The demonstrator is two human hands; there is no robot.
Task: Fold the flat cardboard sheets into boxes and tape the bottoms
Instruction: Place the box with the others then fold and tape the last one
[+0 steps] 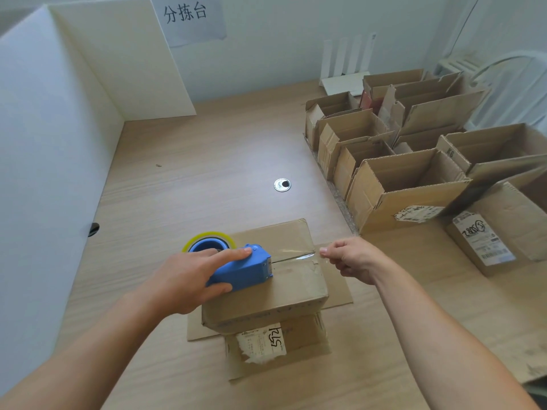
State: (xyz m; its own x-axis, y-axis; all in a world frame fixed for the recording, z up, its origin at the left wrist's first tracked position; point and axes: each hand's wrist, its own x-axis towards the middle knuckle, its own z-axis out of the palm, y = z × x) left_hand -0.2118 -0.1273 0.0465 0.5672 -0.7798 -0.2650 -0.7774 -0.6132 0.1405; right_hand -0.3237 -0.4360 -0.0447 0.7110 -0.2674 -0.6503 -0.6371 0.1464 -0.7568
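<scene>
A folded cardboard box (284, 294) lies bottom up on the wooden table (207, 173), its lower flaps spread flat beneath it. My left hand (189, 279) grips a blue tape dispenser (245, 269) with a clear tape roll, resting on the box's closed bottom. A strip of clear tape (296, 256) stretches from the dispenser to the right along the seam. My right hand (346, 257) pinches the free end of that tape just past the box's right edge. A torn shipping label (262, 341) shows on the box's near side.
Several open assembled boxes (408, 184) stand in rows at the right side of the table, one more with a label (503, 232) at the far right. White boards (59, 113) wall the left and back. A round cable hole (282, 184) sits mid-table.
</scene>
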